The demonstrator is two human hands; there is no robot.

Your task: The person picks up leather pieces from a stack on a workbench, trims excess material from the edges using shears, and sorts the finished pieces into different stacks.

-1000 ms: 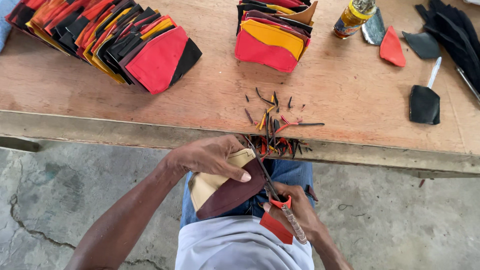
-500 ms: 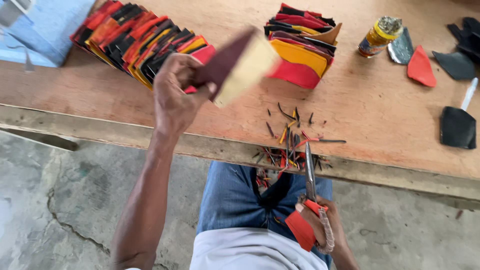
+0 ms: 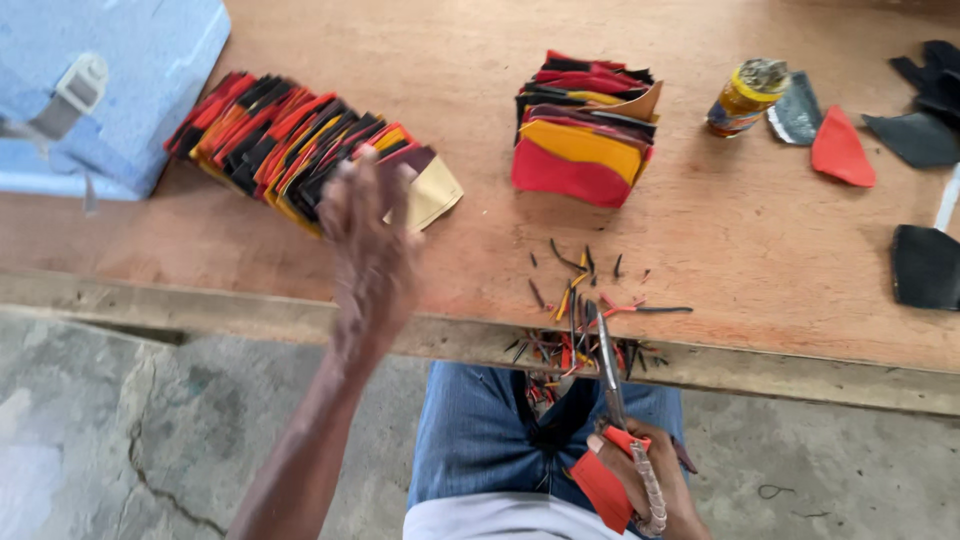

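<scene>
My left hand (image 3: 372,245) hovers, blurred, over the right end of a leaning row of red, black and yellow cut pieces (image 3: 290,145) on the wooden table (image 3: 400,60). A maroon and tan piece (image 3: 430,185) lies at that end of the row, just past my fingers; the hand holds nothing. My right hand (image 3: 650,480) rests low over my lap, gripping scissors (image 3: 612,370) with red handles, blades pointing up toward the table edge. A red scrap (image 3: 600,490) sits against that hand.
A second stack of red, yellow and dark pieces (image 3: 580,130) stands mid-table. Thin trimmings (image 3: 580,290) litter the table edge. A small yellow jar (image 3: 745,95), a red piece (image 3: 840,150), black pieces (image 3: 925,265) lie right. A blue box (image 3: 100,90) sits far left.
My left hand carried the maroon and tan piece up from my lap to the row and let it go there. The scissors stayed low in my right hand.
</scene>
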